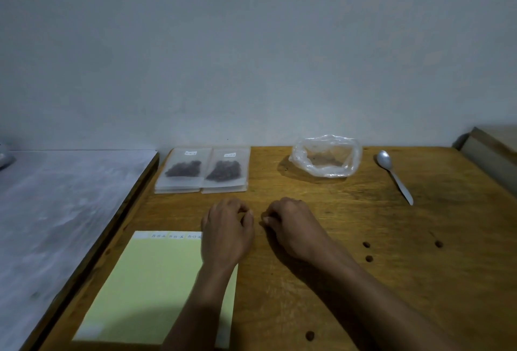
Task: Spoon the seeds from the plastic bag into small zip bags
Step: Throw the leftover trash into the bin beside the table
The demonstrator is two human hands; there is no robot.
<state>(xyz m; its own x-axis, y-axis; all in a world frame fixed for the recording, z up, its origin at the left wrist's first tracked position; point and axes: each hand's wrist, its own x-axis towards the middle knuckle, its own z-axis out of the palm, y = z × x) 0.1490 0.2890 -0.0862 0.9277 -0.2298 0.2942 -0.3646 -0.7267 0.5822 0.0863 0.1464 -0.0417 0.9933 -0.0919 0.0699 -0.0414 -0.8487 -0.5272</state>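
Seeds are seen as a thin brown remnant inside the crumpled plastic bag, set at the far edge of the wooden surface by the wall. The spoon lies just right of it, bowl away, handle angled toward the near right, so the right hand is judged the nearer. Both hands rest loosely curled, nothing held; the left hand overlaps a yellow sheet. Two zip bags already holding seeds lie on stacks far left of the plastic bag. Nothing is seen blocking the reach.
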